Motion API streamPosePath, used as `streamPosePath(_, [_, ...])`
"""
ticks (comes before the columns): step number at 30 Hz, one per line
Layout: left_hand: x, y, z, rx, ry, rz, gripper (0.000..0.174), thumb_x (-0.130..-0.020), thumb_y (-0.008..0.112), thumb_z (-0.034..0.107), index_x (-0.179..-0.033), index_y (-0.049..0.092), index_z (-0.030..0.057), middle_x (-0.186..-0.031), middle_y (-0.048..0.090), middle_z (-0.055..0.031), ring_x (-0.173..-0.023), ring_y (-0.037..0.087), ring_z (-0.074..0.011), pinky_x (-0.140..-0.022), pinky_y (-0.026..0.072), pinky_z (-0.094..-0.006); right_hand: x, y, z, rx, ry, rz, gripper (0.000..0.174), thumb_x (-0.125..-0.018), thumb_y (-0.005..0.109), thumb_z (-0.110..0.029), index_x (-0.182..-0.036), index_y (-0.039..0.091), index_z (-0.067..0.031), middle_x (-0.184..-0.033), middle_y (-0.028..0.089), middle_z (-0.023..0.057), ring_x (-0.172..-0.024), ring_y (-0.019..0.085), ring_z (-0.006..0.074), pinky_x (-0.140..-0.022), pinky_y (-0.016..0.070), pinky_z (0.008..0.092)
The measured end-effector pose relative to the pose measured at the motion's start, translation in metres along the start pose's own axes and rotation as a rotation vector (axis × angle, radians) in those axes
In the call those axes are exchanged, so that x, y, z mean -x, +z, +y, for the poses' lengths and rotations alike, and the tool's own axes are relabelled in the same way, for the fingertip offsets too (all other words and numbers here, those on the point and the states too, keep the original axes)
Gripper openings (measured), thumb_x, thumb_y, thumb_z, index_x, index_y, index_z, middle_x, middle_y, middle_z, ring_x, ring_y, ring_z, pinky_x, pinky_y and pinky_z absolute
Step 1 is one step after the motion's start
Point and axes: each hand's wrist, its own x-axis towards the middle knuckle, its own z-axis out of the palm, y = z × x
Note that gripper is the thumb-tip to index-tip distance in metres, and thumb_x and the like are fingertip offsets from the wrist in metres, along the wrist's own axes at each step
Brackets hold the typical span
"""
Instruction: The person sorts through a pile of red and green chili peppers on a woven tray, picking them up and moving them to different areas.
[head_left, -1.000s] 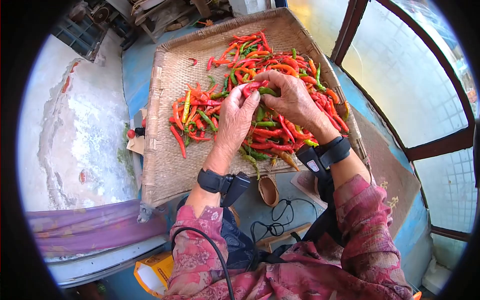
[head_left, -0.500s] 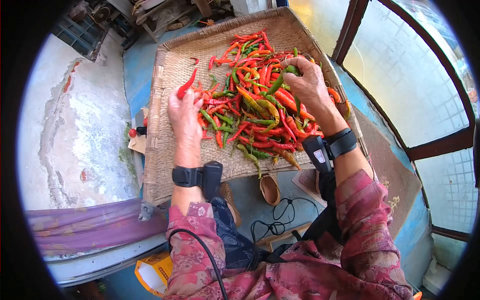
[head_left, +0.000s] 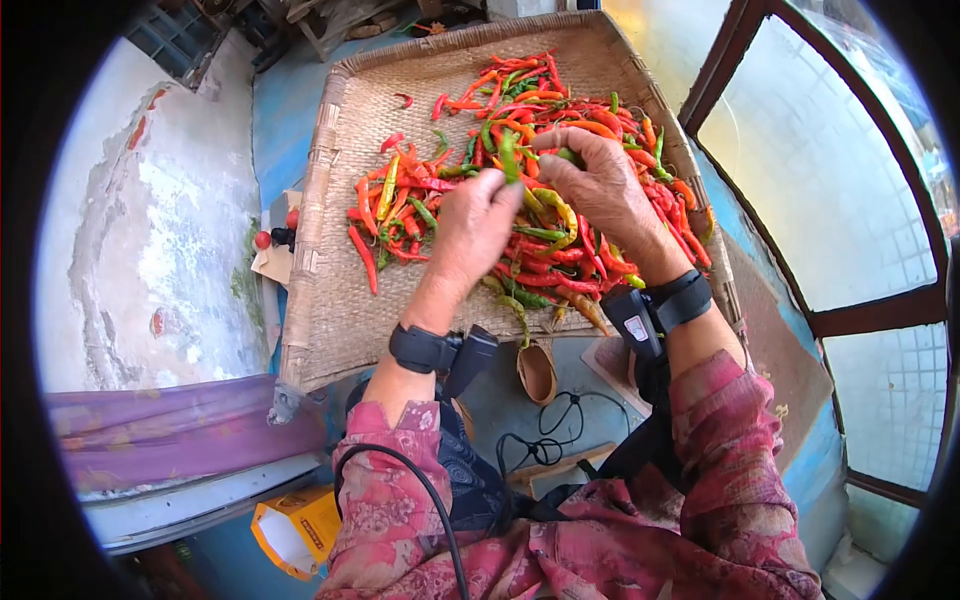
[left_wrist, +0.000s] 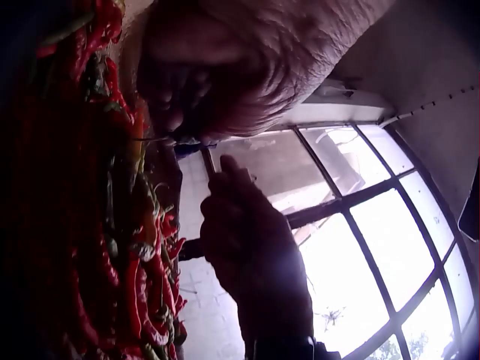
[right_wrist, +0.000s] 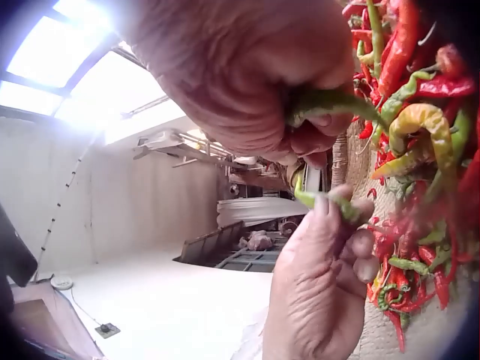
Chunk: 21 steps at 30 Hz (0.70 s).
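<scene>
My left hand (head_left: 475,225) pinches a green chili pepper (head_left: 509,155) between thumb and fingers above the heap; the pepper also shows in the right wrist view, its curved stem end (right_wrist: 301,193) sticking out. Close by on the right, my right hand (head_left: 610,195) holds another green chili pepper (right_wrist: 330,105), partly hidden by its curled fingers. Below both hands lies a heap of red, orange and green chili peppers (head_left: 560,262) in a woven tray (head_left: 330,330). A yellow-green curled pepper (right_wrist: 420,124) lies on the heap.
A few red peppers, one a short red pepper (head_left: 392,142), lie left of the heap. Wide framed windows (head_left: 800,160) stand on the right, a worn white wall (head_left: 190,250) on the left. Black cable (head_left: 545,445) and an orange box (head_left: 298,530) lie below the tray.
My left hand carried a red pepper left, let it go on the tray's left part, and came back to the middle, now with a green pepper. My right hand still holds a green pepper.
</scene>
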Motion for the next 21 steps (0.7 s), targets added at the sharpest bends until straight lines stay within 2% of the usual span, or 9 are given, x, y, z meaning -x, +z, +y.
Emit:
streamPosePath(3, [-0.013,-0.025,-0.034,0.072,-0.061,0.218,0.029,-0.088,0.057,0.029,-0.081,0.060,0.0009,-0.063,0.058,-0.0121,-0.056,0.056,-0.0229,-0.054,0.0430,-0.0375,-0.008,-0.007,0.018,0.043,-0.014,0.016,0.022,-0.093,0.055,-0.022,-0.094,0.062,-0.0012,-0.074,0.059,-0.0009,-0.063,0.047,0.0041,-0.056,0.0408,0.0215])
streamPosePath(4, [-0.015,-0.038,-0.044,-0.057,-0.100,0.287,0.028,-0.087,0.058,0.028,-0.081,0.060,0.0011,-0.067,0.060,-0.0117,-0.058,0.057,-0.0233,-0.057,0.0439,-0.0383,-0.008,-0.009,0.019,0.131,0.008,0.000,0.025,-0.094,0.053,-0.024,-0.092,0.063,-0.0013,-0.072,0.059,-0.0007,-0.062,0.046,0.0043,-0.056,0.0403,0.0220])
streamPosePath(5, [-0.017,-0.053,-0.046,-0.158,-0.228,0.301,0.026,-0.086,0.058,0.028,-0.085,0.062,0.0020,-0.071,0.062,-0.0113,-0.064,0.059,-0.0241,-0.062,0.0459,-0.0391,-0.007,-0.010,0.015,0.183,-0.059,0.046,0.028,-0.089,0.056,-0.024,-0.079,0.062,0.0016,-0.063,0.059,0.0078,-0.060,0.057,0.0174,-0.059,0.0457,0.0335])
streamPosePath(8, [-0.028,-0.067,-0.088,-0.705,0.182,0.810,0.028,-0.086,0.057,0.027,-0.103,0.063,0.0049,-0.080,0.065,-0.0129,-0.075,0.063,-0.0297,-0.073,0.0489,-0.0413,-0.006,-0.011,0.013,0.332,-0.130,0.135,0.029,-0.089,0.058,-0.026,-0.082,0.062,0.0011,-0.064,0.059,0.0116,-0.059,0.057,0.0197,-0.059,0.0455,0.0349])
streamPosePath(9, [-0.029,-0.064,-0.095,-0.704,0.187,0.806,0.028,-0.086,0.057,0.027,-0.103,0.063,0.0049,-0.080,0.065,-0.0129,-0.075,0.063,-0.0297,-0.073,0.0489,-0.0413,-0.005,-0.011,0.011,0.297,-0.126,0.150,0.030,-0.087,0.061,-0.029,-0.086,0.062,0.0005,-0.064,0.057,0.0136,-0.058,0.056,0.0215,-0.058,0.0450,0.0352])
streamPosePath(11, [-0.021,-0.057,-0.067,-0.477,0.048,0.612,0.034,-0.086,0.057,0.029,-0.106,0.061,0.0015,-0.086,0.066,-0.0136,-0.079,0.063,-0.0301,-0.075,0.0492,-0.0403,-0.008,-0.007,0.015,0.286,-0.175,0.207,0.030,-0.087,0.062,-0.030,-0.087,0.063,0.0003,-0.063,0.057,0.0123,-0.059,0.056,0.0201,-0.058,0.0451,0.0351])
streamPosePath(14, [-0.002,-0.021,-0.015,0.326,-0.119,-0.040,0.041,-0.092,0.053,0.036,-0.108,0.061,-0.0008,-0.085,0.066,-0.0085,-0.072,0.061,-0.0121,-0.065,0.0499,-0.0275,-0.010,0.002,0.016,0.213,-0.186,0.235,0.030,-0.086,0.063,-0.030,-0.089,0.064,-0.0001,-0.062,0.057,0.0101,-0.060,0.056,0.0168,-0.059,0.0458,0.0342])
streamPosePath(16, [0.013,0.003,0.007,0.384,-0.075,-0.307,0.043,-0.093,0.052,0.041,-0.096,0.061,-0.0009,-0.072,0.060,-0.0017,-0.061,0.055,-0.0088,-0.057,0.0451,-0.0244,-0.007,0.009,0.011,0.098,-0.143,0.174,0.028,-0.085,0.066,-0.028,-0.089,0.065,-0.0003,-0.061,0.058,0.0083,-0.058,0.055,0.0125,-0.056,0.0464,0.0325])
streamPosePath(21, [0.022,0.011,0.018,0.700,-0.175,-0.413,0.035,-0.093,0.053,0.038,-0.085,0.060,0.0044,-0.067,0.057,0.0009,-0.055,0.048,-0.0039,-0.049,0.0382,-0.0191,-0.003,0.009,0.005,0.030,-0.108,0.122,0.031,-0.085,0.066,-0.028,-0.093,0.064,0.0010,-0.063,0.059,0.0076,-0.056,0.055,0.0126,-0.054,0.0458,0.0313])
